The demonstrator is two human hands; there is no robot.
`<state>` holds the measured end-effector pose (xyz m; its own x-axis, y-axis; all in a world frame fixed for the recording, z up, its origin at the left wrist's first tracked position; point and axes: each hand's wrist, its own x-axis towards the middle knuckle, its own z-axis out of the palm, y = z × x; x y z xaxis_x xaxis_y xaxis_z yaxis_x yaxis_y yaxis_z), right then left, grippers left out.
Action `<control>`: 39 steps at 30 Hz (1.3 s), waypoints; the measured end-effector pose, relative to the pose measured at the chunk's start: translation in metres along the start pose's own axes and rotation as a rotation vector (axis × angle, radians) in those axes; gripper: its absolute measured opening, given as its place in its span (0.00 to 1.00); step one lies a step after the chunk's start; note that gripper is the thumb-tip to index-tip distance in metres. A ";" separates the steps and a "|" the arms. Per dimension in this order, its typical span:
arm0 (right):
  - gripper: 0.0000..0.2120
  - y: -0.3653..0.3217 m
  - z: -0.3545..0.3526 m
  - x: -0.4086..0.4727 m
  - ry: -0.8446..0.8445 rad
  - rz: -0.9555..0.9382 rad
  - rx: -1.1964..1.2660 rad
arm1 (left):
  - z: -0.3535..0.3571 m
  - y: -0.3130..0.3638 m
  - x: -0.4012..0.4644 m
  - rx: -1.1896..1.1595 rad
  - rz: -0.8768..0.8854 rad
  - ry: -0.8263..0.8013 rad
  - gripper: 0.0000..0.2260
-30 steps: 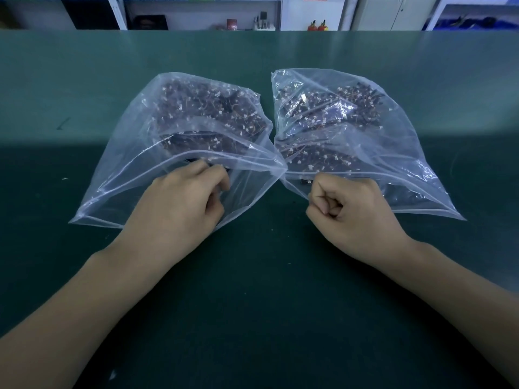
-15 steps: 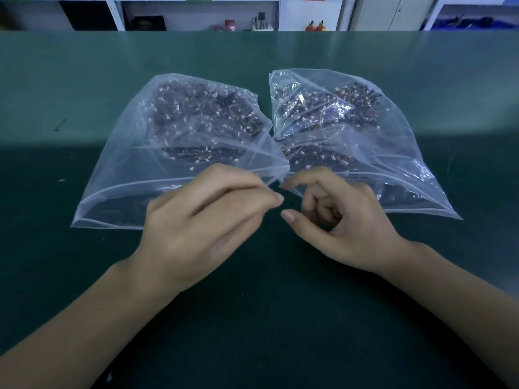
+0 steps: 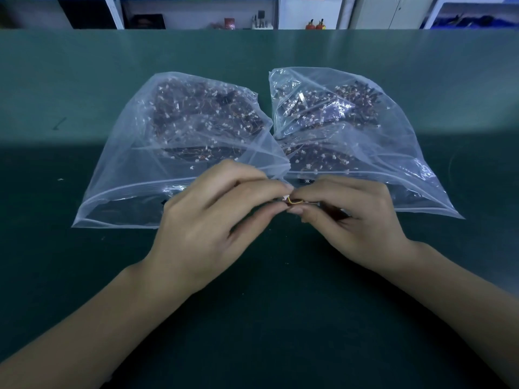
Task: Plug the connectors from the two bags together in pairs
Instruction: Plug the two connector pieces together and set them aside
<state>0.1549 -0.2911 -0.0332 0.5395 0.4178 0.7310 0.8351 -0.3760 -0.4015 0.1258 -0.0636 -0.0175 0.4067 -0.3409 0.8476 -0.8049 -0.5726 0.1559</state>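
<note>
Two clear plastic bags lie side by side on the green table, mouths toward me. The left bag (image 3: 146, 153) and the right bag (image 3: 393, 153) each hold several small white connectors on dark wires. In front of the bags my left hand (image 3: 213, 220) and my right hand (image 3: 354, 217) meet fingertip to fingertip. Between them sits a small white connector with yellow and red wires (image 3: 292, 201). My left hand pinches its left end, my right hand pinches the wired piece on the right. Whether the two halves are fully joined is hidden by the fingers.
The dark green table (image 3: 258, 318) stretches wide around the bags. Shelves with small items (image 3: 247, 21) and cabinets stand beyond the far edge. A small white speck (image 3: 59, 179) lies left of the left bag.
My left hand has come out of the left bag's mouth and my right fist has uncurled. Both hands moved together at the middle and now pinch small connectors between them.
</note>
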 end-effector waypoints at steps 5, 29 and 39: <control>0.07 0.000 0.000 0.002 -0.020 0.014 0.005 | 0.006 -0.012 -0.006 0.044 -0.079 -0.002 0.05; 0.02 0.003 0.002 -0.004 0.081 0.069 0.051 | 0.007 -0.011 -0.010 -0.029 -0.142 -0.012 0.05; 0.05 0.005 0.002 -0.004 0.063 0.064 0.045 | 0.006 -0.011 -0.010 -0.019 -0.139 -0.023 0.06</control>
<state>0.1572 -0.2931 -0.0393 0.5850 0.3405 0.7361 0.8040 -0.3622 -0.4715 0.1338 -0.0586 -0.0306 0.5243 -0.2768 0.8053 -0.7482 -0.6013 0.2804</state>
